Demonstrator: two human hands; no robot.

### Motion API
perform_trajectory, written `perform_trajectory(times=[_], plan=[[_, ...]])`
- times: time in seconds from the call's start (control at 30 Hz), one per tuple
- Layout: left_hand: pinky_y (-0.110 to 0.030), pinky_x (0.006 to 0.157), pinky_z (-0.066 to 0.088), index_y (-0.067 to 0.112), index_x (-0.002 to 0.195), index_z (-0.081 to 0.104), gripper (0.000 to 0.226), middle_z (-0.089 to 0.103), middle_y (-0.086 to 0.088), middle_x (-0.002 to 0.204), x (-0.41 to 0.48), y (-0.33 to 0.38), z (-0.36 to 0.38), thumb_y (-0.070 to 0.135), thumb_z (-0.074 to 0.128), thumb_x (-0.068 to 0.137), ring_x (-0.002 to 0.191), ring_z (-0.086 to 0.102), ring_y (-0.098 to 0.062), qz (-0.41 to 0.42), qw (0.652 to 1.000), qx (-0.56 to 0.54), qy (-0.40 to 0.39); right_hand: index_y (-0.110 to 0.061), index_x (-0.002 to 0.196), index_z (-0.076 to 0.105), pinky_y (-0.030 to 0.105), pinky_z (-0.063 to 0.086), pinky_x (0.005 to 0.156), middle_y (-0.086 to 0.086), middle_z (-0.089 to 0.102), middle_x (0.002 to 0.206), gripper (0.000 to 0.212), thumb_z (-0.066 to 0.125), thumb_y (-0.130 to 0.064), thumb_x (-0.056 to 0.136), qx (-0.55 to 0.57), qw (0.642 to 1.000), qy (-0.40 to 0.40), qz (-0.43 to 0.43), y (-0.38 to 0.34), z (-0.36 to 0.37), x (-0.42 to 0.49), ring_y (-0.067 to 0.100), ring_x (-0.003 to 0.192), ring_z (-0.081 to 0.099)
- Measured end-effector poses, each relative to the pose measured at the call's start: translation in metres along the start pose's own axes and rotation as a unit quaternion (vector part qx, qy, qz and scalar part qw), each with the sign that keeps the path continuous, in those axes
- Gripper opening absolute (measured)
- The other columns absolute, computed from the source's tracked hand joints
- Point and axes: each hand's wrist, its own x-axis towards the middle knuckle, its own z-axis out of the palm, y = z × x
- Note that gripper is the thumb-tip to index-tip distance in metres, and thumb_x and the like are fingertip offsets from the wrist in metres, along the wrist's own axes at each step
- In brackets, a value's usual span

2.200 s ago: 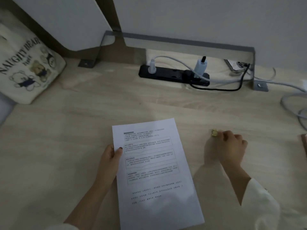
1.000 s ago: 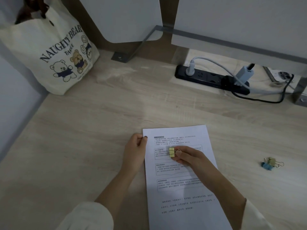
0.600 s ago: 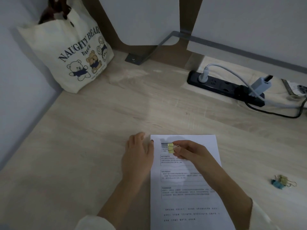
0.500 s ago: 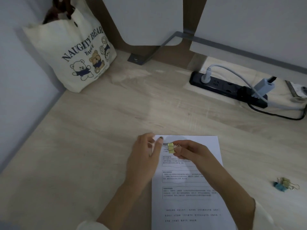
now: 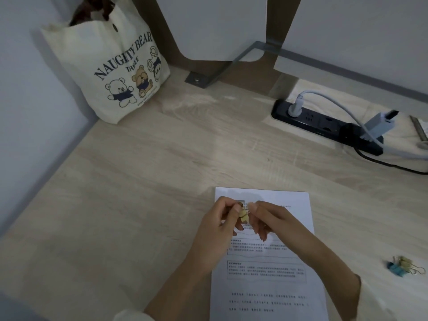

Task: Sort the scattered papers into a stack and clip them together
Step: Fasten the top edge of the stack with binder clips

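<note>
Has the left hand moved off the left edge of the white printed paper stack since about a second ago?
Yes. The left hand has moved right and up off that edge; it now pinches the small yellow binder clip with the right hand over the white printed paper stack.

Fingers hide most of the yellow clip [image 5: 243, 215]. The papers [image 5: 266, 269] run off the bottom edge; their print is too small to read. The strip [image 5: 324, 126] is cut off at right.

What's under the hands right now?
The paper stack lies on the desk beneath both hands, which hold a yellow binder clip above it. Text there is covered.
</note>
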Motion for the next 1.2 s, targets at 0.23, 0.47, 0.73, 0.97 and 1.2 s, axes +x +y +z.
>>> perform_trajectory(times=[0.23, 0.47, 0.73, 0.97, 1.2], plan=[[-0.019, 0.079, 0.039, 0.026, 0.103, 0.053, 0.017, 0.057, 0.006, 0.115, 0.009, -0.013, -0.018, 0.016, 0.05, 0.089, 0.095, 0.055, -0.003, -0.079, 0.98, 0.074, 0.168, -0.008, 0.067, 0.058, 0.027, 0.048, 0.067, 0.003, 0.059, 0.067, 0.04, 0.048, -0.038, 0.091, 0.094, 0.991, 0.082, 0.038, 0.016, -0.014, 0.01, 0.012, 0.062, 0.055], [-0.039, 0.095, 0.047, 0.023, 0.095, 0.058, 0.018, 0.063, 0.004, 0.101, 0.022, -0.01, -0.02, 0.01, 0.048, 0.087, 0.098, 0.059, -0.015, -0.192, 0.975, 0.002, 0.11, -0.004, 0.072, 0.06, 0.029, 0.052, 0.072, 0.009, 0.065, 0.072, 0.039, 0.047, -0.033, 0.093, 0.11, 0.988, 0.095, 0.06, 0.031, -0.011, 0.021, 0.018, 0.069, 0.06], [-0.03, 0.073, 0.025, 0.018, 0.08, 0.045, 0.007, 0.042, -0.006, 0.081, 0.04, 0.0, -0.025, 0.011, 0.044, 0.081, 0.078, 0.037, -0.015, -0.219, 0.974, 0.047, 0.031, -0.005, 0.073, 0.061, 0.028, 0.053, 0.073, 0.012, 0.066, 0.079, 0.038, 0.047, -0.033, 0.094, 0.114, 0.987, 0.093, 0.057, 0.035, -0.011, 0.022, 0.017, 0.07, 0.061], [-0.024, 0.063, 0.037, 0.018, 0.068, 0.047, 0.022, 0.052, -0.001, 0.076, 0.041, 0.001, -0.024, 0.006, 0.047, 0.087, 0.072, 0.047, -0.014, -0.233, 0.97, 0.005, 0.074, -0.006, 0.072, 0.061, 0.024, 0.052, 0.07, 0.012, 0.066, 0.077, 0.037, 0.046, -0.031, 0.094, 0.12, 0.987, 0.095, 0.051, 0.037, -0.011, 0.022, 0.016, 0.068, 0.061], [-0.04, 0.085, 0.051, 0.015, 0.088, 0.062, 0.012, 0.069, -0.003, 0.09, 0.039, -0.001, -0.018, 0.021, 0.051, 0.09, 0.085, 0.066, -0.022, -0.197, 0.978, 0.02, 0.066, -0.005, 0.074, 0.061, 0.022, 0.053, 0.068, 0.01, 0.066, 0.077, 0.036, 0.045, -0.03, 0.095, 0.118, 0.988, 0.09, 0.04, 0.039, -0.011, 0.022, 0.014, 0.067, 0.061]])
